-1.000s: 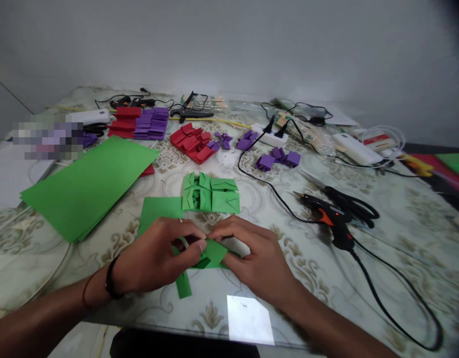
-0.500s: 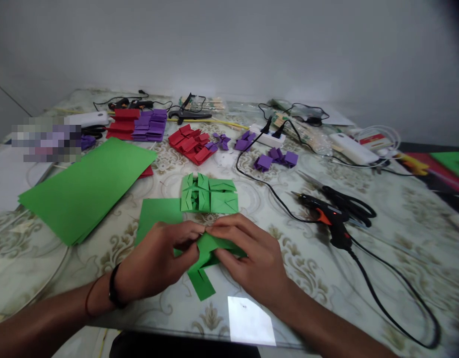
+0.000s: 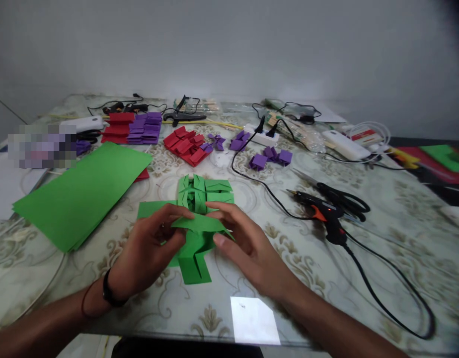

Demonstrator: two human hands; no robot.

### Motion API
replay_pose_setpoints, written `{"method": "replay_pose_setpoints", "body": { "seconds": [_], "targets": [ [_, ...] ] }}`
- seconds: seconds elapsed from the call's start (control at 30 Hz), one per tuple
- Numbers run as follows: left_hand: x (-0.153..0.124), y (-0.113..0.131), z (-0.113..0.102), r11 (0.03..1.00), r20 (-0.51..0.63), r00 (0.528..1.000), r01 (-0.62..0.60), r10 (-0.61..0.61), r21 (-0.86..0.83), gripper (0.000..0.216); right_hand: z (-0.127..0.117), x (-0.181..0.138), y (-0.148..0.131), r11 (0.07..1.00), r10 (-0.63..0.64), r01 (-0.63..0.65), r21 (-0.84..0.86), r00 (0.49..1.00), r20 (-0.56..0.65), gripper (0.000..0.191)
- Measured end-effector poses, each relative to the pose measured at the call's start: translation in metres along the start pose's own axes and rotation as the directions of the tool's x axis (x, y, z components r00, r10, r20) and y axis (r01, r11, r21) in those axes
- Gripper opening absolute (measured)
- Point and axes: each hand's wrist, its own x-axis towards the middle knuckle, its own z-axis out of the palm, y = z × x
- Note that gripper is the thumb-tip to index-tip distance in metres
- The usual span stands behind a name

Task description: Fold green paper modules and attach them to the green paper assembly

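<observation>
A partly folded sheet of green paper (image 3: 197, 241) is raised just above the table in front of me, with creased flaps and a narrow strip pointing down. My left hand (image 3: 147, 248) pinches its left edge between thumb and fingers. On the other side, my right hand (image 3: 248, 248) has its thumb at the front and fingertips behind the paper, its index finger stretched out. Some fingertips are hidden by the sheet. Just behind it lie folded green paper pieces (image 3: 192, 191). A flat green sheet (image 3: 149, 209) shows partly under my left hand.
Stacked green sheets (image 3: 88, 194) lie at left. To the right are a glue gun (image 3: 326, 211) with a looping cord and black-handled scissors (image 3: 343, 199). Further back sit red folded pieces (image 3: 185, 144), purple folded pieces (image 3: 270, 156) and a white power strip (image 3: 261, 135).
The paper between my hands has been lifted and opened out, its upper flap now spread. My hands have moved slightly apart, and my right fingers have loosened. The view has shifted slightly.
</observation>
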Motion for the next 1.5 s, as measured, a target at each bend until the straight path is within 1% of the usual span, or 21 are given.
{"method": "replay_pose_setpoints", "body": {
  "seconds": [0.07, 0.13, 0.27, 0.37, 0.47, 0.53, 0.67, 0.77, 0.9, 0.97, 1.03, 1.07, 1.17, 1.2, 1.27, 1.33, 1.4, 1.43, 1.5],
  "targets": [
    [0.001, 0.002, 0.000, 0.999, -0.015, 1.000, 0.016, -0.017, -0.048, 0.021, -0.004, 0.000, 0.000, 0.995, 0.014, -0.018, 0.103, 0.999, 0.042, 0.041],
    [0.002, 0.003, 0.002, 0.993, -0.023, 0.999, 0.031, -0.034, -0.115, 0.019, -0.006, 0.000, -0.001, 0.989, 0.022, -0.032, 0.147, 0.998, 0.065, 0.040],
    [0.005, 0.004, 0.003, 0.972, -0.010, 0.997, 0.077, -0.082, -0.222, 0.014, -0.011, 0.002, -0.003, 0.989, 0.033, -0.045, 0.139, 0.995, 0.090, 0.040],
    [0.006, 0.005, 0.001, 0.963, 0.001, 0.994, 0.106, -0.109, -0.250, 0.013, -0.012, 0.003, -0.003, 0.992, 0.000, -0.014, 0.129, 0.994, 0.113, 0.043],
    [0.005, 0.005, 0.001, 0.962, 0.012, 0.994, 0.105, -0.105, -0.252, 0.014, -0.010, 0.004, 0.001, 0.995, -0.017, 0.009, 0.099, 0.996, 0.083, 0.043],
    [0.004, 0.005, 0.001, 0.960, 0.026, 0.994, 0.106, -0.103, -0.259, 0.014, -0.007, 0.005, 0.002, 0.997, -0.001, -0.003, 0.082, 0.999, 0.054, 0.041],
    [0.003, 0.005, 0.003, 0.941, 0.074, 0.990, 0.139, -0.122, -0.308, 0.018, -0.001, 0.007, 0.002, 0.998, 0.028, -0.029, 0.061, 0.999, 0.026, 0.035],
    [0.004, 0.006, 0.004, 0.903, 0.127, 0.980, 0.191, -0.154, -0.385, 0.025, 0.001, 0.007, 0.002, 0.999, 0.017, -0.017, 0.044, 1.000, 0.009, 0.036],
    [0.007, 0.007, 0.003, 0.834, 0.239, 0.944, 0.316, -0.228, -0.452, 0.036, 0.003, 0.007, 0.006, 0.992, 0.023, -0.025, 0.121, 1.000, 0.013, 0.034],
    [0.007, 0.008, 0.002, 0.813, 0.271, 0.933, 0.342, -0.235, -0.471, 0.039, 0.004, 0.006, 0.007, 0.987, 0.032, -0.035, 0.159, 0.999, 0.022, 0.028],
    [0.007, 0.008, 0.001, 0.797, 0.279, 0.938, 0.326, -0.205, -0.509, 0.045, 0.004, 0.007, 0.007, 0.978, 0.052, -0.057, 0.198, 0.998, 0.031, 0.021],
    [0.007, 0.007, 0.001, 0.791, 0.283, 0.940, 0.316, -0.189, -0.523, 0.049, 0.004, 0.007, 0.006, 0.971, 0.068, -0.075, 0.227, 0.997, 0.040, 0.020],
    [0.004, 0.003, 0.002, 0.796, 0.293, 0.942, 0.300, -0.161, -0.526, 0.058, 0.003, 0.009, 0.004, 0.938, 0.091, -0.113, 0.329, 0.993, 0.080, 0.028],
    [0.003, 0.001, 0.003, 0.806, 0.283, 0.946, 0.290, -0.159, -0.516, 0.059, 0.003, 0.010, 0.004, 0.928, 0.086, -0.115, 0.355, 0.992, 0.094, 0.030],
    [0.000, -0.002, 0.006, 0.843, 0.217, 0.966, 0.233, -0.142, -0.484, 0.056, 0.004, 0.012, 0.005, 0.913, 0.075, -0.113, 0.393, 0.991, 0.112, 0.033],
    [-0.003, -0.003, 0.008, 0.901, 0.119, 0.987, 0.150, -0.111, -0.408, 0.051, 0.004, 0.013, 0.008, 0.906, 0.082, -0.121, 0.405, 0.990, 0.114, 0.034],
    [-0.004, -0.003, 0.008, 0.952, 0.042, 0.998, 0.061, -0.051, -0.299, 0.047, 0.005, 0.013, 0.010, 0.904, 0.093, -0.126, 0.409, 0.991, 0.100, 0.037],
    [-0.005, -0.003, 0.007, 0.969, 0.032, 0.999, 0.024, -0.017, -0.246, 0.043, 0.006, 0.013, 0.011, 0.903, 0.096, -0.126, 0.411, 0.991, 0.091, 0.038],
    [-0.004, -0.003, 0.005, 0.989, 0.068, 0.996, -0.050, 0.060, -0.136, 0.031, 0.006, 0.012, 0.012, 0.901, 0.102, -0.126, 0.416, 0.992, 0.079, 0.041]
  ]
}}
